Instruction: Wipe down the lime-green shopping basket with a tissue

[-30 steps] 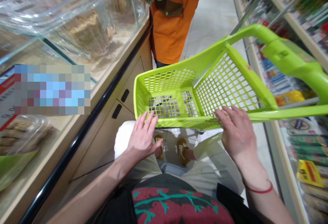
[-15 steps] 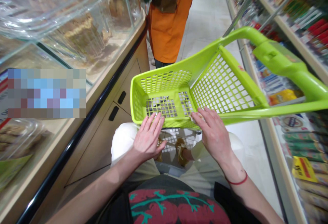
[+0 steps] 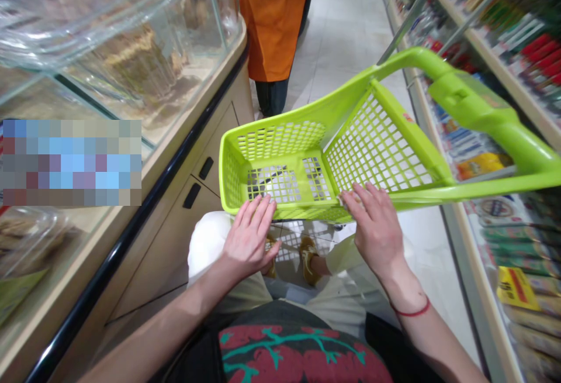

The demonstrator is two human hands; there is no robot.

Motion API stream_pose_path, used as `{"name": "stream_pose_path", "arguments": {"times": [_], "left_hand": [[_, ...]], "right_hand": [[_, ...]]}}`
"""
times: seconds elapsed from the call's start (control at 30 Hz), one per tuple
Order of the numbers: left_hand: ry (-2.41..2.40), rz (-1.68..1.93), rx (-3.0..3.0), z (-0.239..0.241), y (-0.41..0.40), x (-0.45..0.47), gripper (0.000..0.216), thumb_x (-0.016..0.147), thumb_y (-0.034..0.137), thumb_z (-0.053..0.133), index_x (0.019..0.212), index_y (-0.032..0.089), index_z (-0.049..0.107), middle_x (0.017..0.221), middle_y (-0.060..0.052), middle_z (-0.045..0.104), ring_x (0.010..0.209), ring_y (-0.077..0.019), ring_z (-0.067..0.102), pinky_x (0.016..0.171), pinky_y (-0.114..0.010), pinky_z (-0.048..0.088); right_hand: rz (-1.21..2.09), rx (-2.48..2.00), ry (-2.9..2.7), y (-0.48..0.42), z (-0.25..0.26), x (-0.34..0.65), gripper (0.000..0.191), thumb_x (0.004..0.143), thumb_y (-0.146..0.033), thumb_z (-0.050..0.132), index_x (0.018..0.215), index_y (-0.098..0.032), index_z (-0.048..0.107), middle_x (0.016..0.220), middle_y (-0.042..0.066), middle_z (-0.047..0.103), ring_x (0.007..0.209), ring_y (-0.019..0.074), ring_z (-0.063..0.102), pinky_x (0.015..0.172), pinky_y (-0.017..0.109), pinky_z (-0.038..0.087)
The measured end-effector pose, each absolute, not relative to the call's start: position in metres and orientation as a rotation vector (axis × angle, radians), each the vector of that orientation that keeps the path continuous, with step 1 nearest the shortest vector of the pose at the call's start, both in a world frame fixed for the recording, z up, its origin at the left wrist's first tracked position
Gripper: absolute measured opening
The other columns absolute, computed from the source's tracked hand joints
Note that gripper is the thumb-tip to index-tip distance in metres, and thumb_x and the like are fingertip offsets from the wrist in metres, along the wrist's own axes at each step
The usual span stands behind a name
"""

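Observation:
A bright green shopping basket point(image 3: 236, 143) with a lattice wall and a long handle point(image 3: 482, 93) is tilted in front of my knees. No goods show inside it. My left hand point(image 3: 249, 234) lies across the near rim with its fingers stretched out and close together. Farther right on that rim, my right hand point(image 3: 377, 225) bends its fingers over the edge. Beneath its fingertips shows a small crumpled whitish piece point(image 3: 347, 200), too covered to name. A red string circles my right wrist.
On the left runs a glass-fronted counter point(image 3: 135, 143) with a dark rail point(image 3: 144, 219) and plastic-wrapped food. Shelves of packaged goods point(image 3: 511, 242) line the right side. Ahead, a person in an orange apron point(image 3: 274, 32) stands on the pale tiled floor point(image 3: 346, 9).
My right hand has slid a little to the right along the near rim. My left hand stays almost in place. The person in the orange apron appears shifted up and left.

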State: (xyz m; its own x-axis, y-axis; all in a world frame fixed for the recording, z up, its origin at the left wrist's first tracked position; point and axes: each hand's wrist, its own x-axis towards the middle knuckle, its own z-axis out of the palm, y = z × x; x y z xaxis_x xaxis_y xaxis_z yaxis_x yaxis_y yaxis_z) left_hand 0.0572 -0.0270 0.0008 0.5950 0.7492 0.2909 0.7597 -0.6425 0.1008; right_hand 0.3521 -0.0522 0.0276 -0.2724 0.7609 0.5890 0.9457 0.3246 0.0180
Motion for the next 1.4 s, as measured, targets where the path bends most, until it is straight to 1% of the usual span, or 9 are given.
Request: {"name": "stream_pose_path", "arguments": {"times": [0.17,0.3,0.4,0.57,0.73,0.9,1.1,1.23,1.4], "left_hand": [[-1.326,-0.493,-2.765,-0.004,-0.027,0.051,0.094,0.089,0.046,0.057,0.161,0.011,0.006,0.159,-0.018,0.039,0.146,-0.0348,0.038,0.121,-0.05,0.028],[-1.333,-0.497,-2.761,-0.006,-0.028,0.05,0.093,0.09,0.044,0.057,0.161,0.012,0.004,0.159,-0.018,0.038,0.147,-0.0341,0.037,0.121,-0.051,0.029],[-1.328,-0.485,-2.751,-0.006,-0.028,0.05,0.093,0.091,0.044,0.056,0.161,0.012,0.004,0.159,-0.018,0.039,0.147,-0.0343,0.037,0.12,-0.051,0.029],[-1.324,-0.499,-2.736,-0.005,-0.028,0.049,0.094,0.09,0.044,0.057,0.16,0.011,0.006,0.157,-0.02,0.042,0.146,-0.0353,0.039,0.119,-0.052,0.03],[-1.337,-0.483,-2.73,-0.004,-0.028,0.046,0.094,0.09,0.043,0.058,0.16,0.011,0.005,0.156,-0.02,0.043,0.145,-0.036,0.039,0.119,-0.053,0.032],[-1.327,-0.504,-2.688,-0.003,-0.028,0.044,0.094,0.089,0.042,0.06,0.16,0.01,0.006,0.154,-0.021,0.045,0.143,-0.037,0.042,0.117,-0.054,0.033],[-1.327,-0.511,-2.663,-0.005,-0.026,0.04,0.094,0.089,0.044,0.06,0.16,0.009,0.009,0.152,-0.023,0.047,0.142,-0.0384,0.043,0.117,-0.054,0.033],[-1.326,-0.509,-2.672,-0.005,-0.026,0.039,0.095,0.089,0.043,0.061,0.16,0.008,0.009,0.153,-0.023,0.045,0.143,-0.039,0.04,0.118,-0.055,0.031],[-1.316,-0.537,-2.672,-0.003,-0.026,0.038,0.095,0.089,0.043,0.061,0.16,0.009,0.007,0.154,-0.023,0.043,0.145,-0.0386,0.039,0.118,-0.055,0.031]], "right_hand": [[-0.477,-1.489,-2.177,-0.056,0.038,0.364,0.06,0.089,0.004,0.045,0.141,-0.023,0.054,0.14,0.013,0.062,0.141,0.0289,0.047,0.113,0.053,0.045],[-0.636,-1.575,-2.103,-0.063,0.058,0.406,0.056,0.088,0.003,0.048,0.138,-0.021,0.057,0.139,0.014,0.063,0.139,0.0326,0.05,0.114,0.055,0.044],[-0.729,-1.615,-2.064,-0.066,0.066,0.424,0.05,0.09,-0.001,0.051,0.134,-0.021,0.061,0.135,0.015,0.065,0.136,0.0332,0.053,0.116,0.05,0.042],[-0.687,-1.608,-2.029,-0.062,0.055,0.408,0.048,0.091,-0.002,0.05,0.134,-0.021,0.06,0.135,0.014,0.065,0.136,0.0336,0.052,0.113,0.056,0.043],[-0.623,-1.54,-2.088,-0.058,0.041,0.386,0.051,0.089,0.0,0.051,0.134,-0.022,0.059,0.136,0.014,0.064,0.138,0.0314,0.05,0.112,0.053,0.044],[-0.609,-1.579,-2.117,-0.063,0.054,0.404,0.054,0.09,0.001,0.049,0.137,-0.024,0.058,0.141,0.011,0.061,0.14,0.0306,0.049,0.114,0.053,0.043],[-0.744,-1.652,-1.971,-0.073,0.076,0.438,0.06,0.09,-0.003,0.051,0.144,-0.029,0.054,0.142,0.009,0.061,0.138,0.0339,0.05,0.114,0.058,0.043],[-0.716,-1.681,-1.921,-0.073,0.072,0.43,0.058,0.092,-0.003,0.048,0.144,-0.028,0.053,0.143,0.011,0.06,0.138,0.0352,0.051,0.113,0.059,0.043],[-0.666,-1.597,-1.999,-0.066,0.054,0.4,0.059,0.09,0.0,0.048,0.143,-0.027,0.053,0.141,0.011,0.061,0.139,0.0332,0.049,0.112,0.057,0.044]]}}
